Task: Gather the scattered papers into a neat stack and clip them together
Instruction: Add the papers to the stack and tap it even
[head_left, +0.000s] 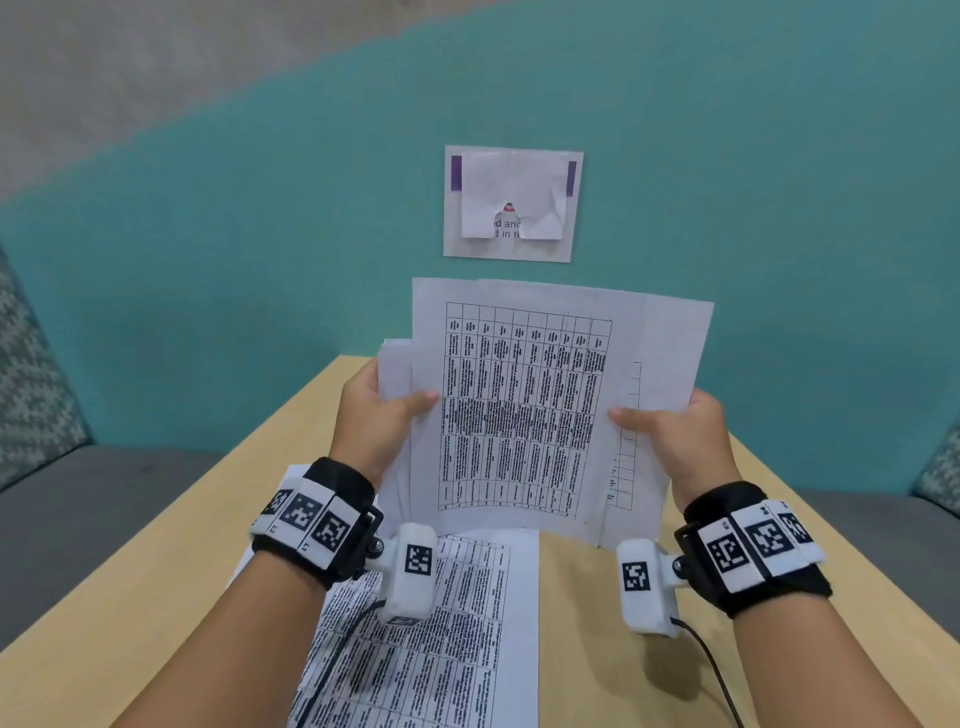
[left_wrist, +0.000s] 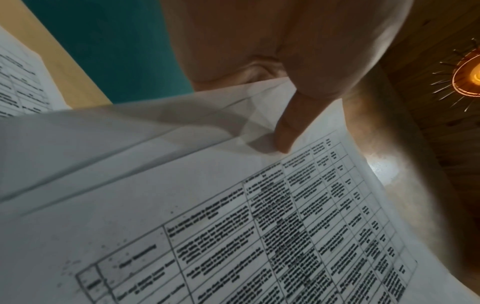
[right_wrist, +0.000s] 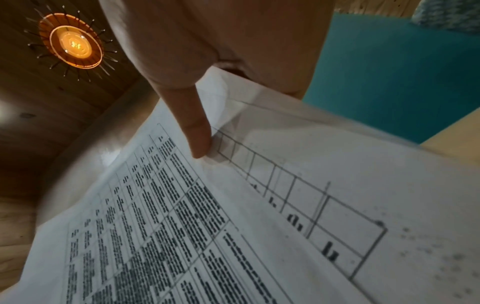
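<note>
Head view: both hands grasping the uneven sheaf (head_left: 524, 410) upright.
Left hand (head_left: 384, 410), right hand (head_left: 670, 431) pinch; sheets could slip, staying skewed.

Two hands (head_left: 384, 410), several papers (head_left: 519, 405)

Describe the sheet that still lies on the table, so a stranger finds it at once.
Start at the wooden table. The loose sheet lies flat on it below the wrists, nearest the viewer. Unlike the held papers, gripped by the left hand and right hand, no hand holds it.
</note>
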